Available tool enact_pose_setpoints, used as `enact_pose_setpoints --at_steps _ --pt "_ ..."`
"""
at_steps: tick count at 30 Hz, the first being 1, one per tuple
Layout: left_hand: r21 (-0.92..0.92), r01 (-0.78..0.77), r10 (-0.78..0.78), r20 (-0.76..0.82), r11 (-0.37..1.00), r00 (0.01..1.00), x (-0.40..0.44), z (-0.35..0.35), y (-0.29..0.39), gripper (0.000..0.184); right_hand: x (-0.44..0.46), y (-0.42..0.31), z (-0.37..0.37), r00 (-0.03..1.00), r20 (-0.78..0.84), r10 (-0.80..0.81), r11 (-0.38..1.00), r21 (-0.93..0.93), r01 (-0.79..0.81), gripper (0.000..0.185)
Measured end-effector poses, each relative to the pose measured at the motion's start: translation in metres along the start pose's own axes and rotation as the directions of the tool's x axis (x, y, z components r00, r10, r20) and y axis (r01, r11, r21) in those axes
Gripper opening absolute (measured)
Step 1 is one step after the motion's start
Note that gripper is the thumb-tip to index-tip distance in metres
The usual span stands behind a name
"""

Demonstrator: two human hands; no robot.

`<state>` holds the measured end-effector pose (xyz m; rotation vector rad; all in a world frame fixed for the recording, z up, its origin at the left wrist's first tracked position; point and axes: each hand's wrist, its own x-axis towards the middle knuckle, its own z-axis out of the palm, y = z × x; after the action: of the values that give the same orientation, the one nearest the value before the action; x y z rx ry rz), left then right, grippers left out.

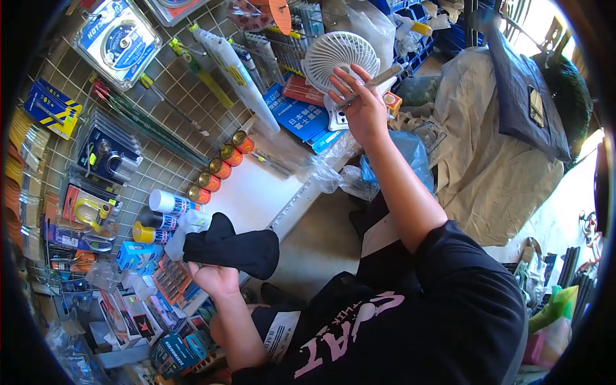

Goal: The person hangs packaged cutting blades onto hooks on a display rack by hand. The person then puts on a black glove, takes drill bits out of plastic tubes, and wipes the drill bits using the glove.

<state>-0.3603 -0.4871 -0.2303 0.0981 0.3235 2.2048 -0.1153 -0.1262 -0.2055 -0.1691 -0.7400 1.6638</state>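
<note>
My left hand (217, 280) is palm up under a soft black cloth piece (247, 251) with rounded ends, gripping its lower edge. Most of those fingers are hidden behind the cloth, and its exact kind is unclear. My right hand (362, 109) is raised at upper right, its palm towards me. Across its fingers lies a thin grey bar (388, 74), seemingly held by the thumb; what sort of tool it is does not show. Just behind this hand stands a white fan (337, 61). Spray cans (168, 203) stand beyond the black cloth.
A white counter (250, 196) runs along a wire grid wall hung with packaged tools (119, 42). Several orange tins (219, 168) line its back. Blue boxes (301, 115) lie near the fan. Packed goods crowd lower left, and a beige cover (481, 147) drapes something at right.
</note>
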Motion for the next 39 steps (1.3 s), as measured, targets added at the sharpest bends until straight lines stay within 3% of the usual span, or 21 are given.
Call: enact_pose_setpoints --at_steps 3,6,9,12,16,18,21,24,27,29,30,31,32,33,34,35,36,37,38,39 --pt "-0.028 0.052 -0.046 0.167 0.998 0.985 -0.003 -0.001 0.002 0.041 -0.001 0.002 0.001 1.0 -0.006 -0.008 1.0 -0.014 0.008 0.042" --pt "-0.008 -0.006 0.006 0.046 1.0 0.999 -0.002 -0.012 0.009 0.042 -0.002 0.003 0.002 1.0 -0.002 0.009 1.0 -0.012 -0.01 0.043" --pt "0.021 0.011 -0.015 0.153 1.0 0.988 -0.003 -0.011 0.007 0.044 -0.002 0.006 0.002 1.0 -0.001 0.014 1.0 -0.003 -0.014 0.043" --pt "0.057 -0.065 0.046 0.293 0.996 0.955 -0.01 0.004 -0.001 0.047 -0.002 0.011 0.003 1.0 -0.026 -0.004 1.0 -0.002 0.004 0.043" --pt "0.271 -0.128 0.022 0.365 0.954 0.931 -0.023 0.023 0.0 0.055 -0.001 0.014 0.0 0.998 -0.066 -0.008 0.999 -0.042 0.005 0.043" --pt "0.329 -0.136 0.006 0.365 0.934 0.931 -0.029 0.021 0.001 0.065 -0.003 0.009 -0.002 0.996 -0.046 0.071 0.995 -0.072 -0.074 0.047" --pt "0.554 -0.444 0.055 0.581 0.704 0.812 -0.026 0.03 -0.019 0.064 -0.009 0.006 0.008 0.987 -0.13 0.092 0.991 -0.082 -0.103 0.044" --pt "0.569 -0.526 -0.057 0.711 0.633 0.701 -0.022 0.043 -0.045 0.072 -0.02 -0.005 0.023 0.983 -0.176 0.052 0.993 -0.094 -0.069 0.043" --pt "0.627 -0.459 -0.124 0.664 0.629 0.737 -0.022 0.029 -0.049 0.087 -0.028 0.009 0.008 0.993 -0.034 0.113 0.978 -0.171 -0.117 0.047" --pt "0.41 -0.357 -0.145 0.802 0.839 0.58 -0.002 0.022 -0.051 0.084 -0.05 0.008 0.025 0.988 0.126 0.085 0.98 -0.191 -0.06 0.053" --pt "0.351 -0.306 -0.133 0.819 0.885 0.558 0.003 0.032 -0.058 0.08 -0.068 0.008 0.038 0.98 0.195 0.05 0.98 -0.198 -0.011 0.054" --pt "0.357 -0.327 -0.106 0.8 0.875 0.59 0.007 0.04 -0.061 0.078 -0.075 0.023 0.028 0.93 0.366 0.041 0.899 -0.419 0.125 0.052" --pt "0.366 -0.35 -0.076 0.777 0.862 0.625 0.01 0.046 -0.064 0.076 -0.099 0.029 0.036 0.909 0.417 -0.012 0.782 -0.562 0.268 0.048" --pt "0.396 -0.355 0.014 0.651 0.847 0.759 0.011 0.052 -0.069 0.076 -0.116 0.043 0.042 0.837 0.539 -0.091 0.716 -0.549 0.431 0.044" --pt "0.432 -0.352 0.105 0.499 0.831 0.86 0.012 0.057 -0.074 0.076 -0.134 0.01 0.058 0.751 0.659 -0.029 0.667 -0.547 0.506 0.045" --pt "0.47 -0.337 0.194 0.327 0.816 0.925 0.013 0.061 -0.078 0.077 -0.15 0.017 0.064 0.71 0.7 -0.079 0.674 -0.487 0.555 0.046" --pt "0.533 -0.325 0.157 0.337 0.781 0.928 0.013 0.062 -0.079 0.075 -0.16 0.023 0.065 0.691 0.717 -0.088 0.716 -0.437 0.545 0.039" --pt "0.594 -0.314 0.117 0.346 0.741 0.931 0.012 0.06 -0.078 0.074 -0.166 0.021 0.064 0.682 0.725 0.102 0.762 -0.497 0.415 0.031" --pt "0.651 -0.304 0.076 0.354 0.696 0.932 0.014 0.053 -0.076 0.072 -0.171 0.023 0.066 0.699 0.702 0.141 0.802 -0.495 0.335 0.025" --pt "0.719 -0.394 0.187 0.354 0.572 0.916 0.028 0.036 -0.068 0.066 -0.172 0.024 0.068 0.713 0.682 0.163 0.832 -0.483 0.271 0.024"
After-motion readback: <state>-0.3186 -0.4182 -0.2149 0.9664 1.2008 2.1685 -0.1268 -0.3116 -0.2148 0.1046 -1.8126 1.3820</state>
